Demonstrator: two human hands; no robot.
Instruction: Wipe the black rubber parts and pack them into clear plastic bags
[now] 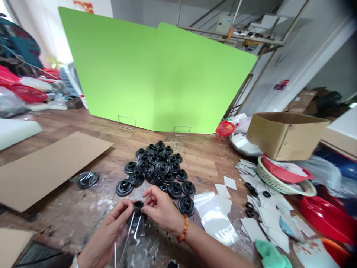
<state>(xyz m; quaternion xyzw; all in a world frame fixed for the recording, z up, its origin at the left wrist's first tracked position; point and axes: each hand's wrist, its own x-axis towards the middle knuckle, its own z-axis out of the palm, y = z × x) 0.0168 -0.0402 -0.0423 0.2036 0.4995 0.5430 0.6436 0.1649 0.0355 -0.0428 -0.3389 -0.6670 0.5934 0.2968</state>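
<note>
I count one black part [138, 204] at my fingers, more than twenty flanged black parts [162, 168] heaped just beyond them, and one film-wrapped black part [88, 180] lying well to their left, near one flat cardboard sheet [55, 167]. To the right of my fingers, past the heap's nearest pieces, there is one batch of clear bags [214, 219] on the worktop [206, 167]. Farther right I see at least five small black rings [249, 213] among many scattered white cards [255, 227], and one open cardboard box [295, 139] behind those. Two green panels [119, 70] stand beyond everything on the worktop.

The black part sits upright between my two sets of fingers, its collar on top, with one clear bag [136, 243] running from it toward me. My left fingers [122, 209] pinch the bag's film at the part's left side. My right fingers [153, 197] curl close against its right side; the clear film shows poorly there, so I cannot tell whether they grip it.
</note>
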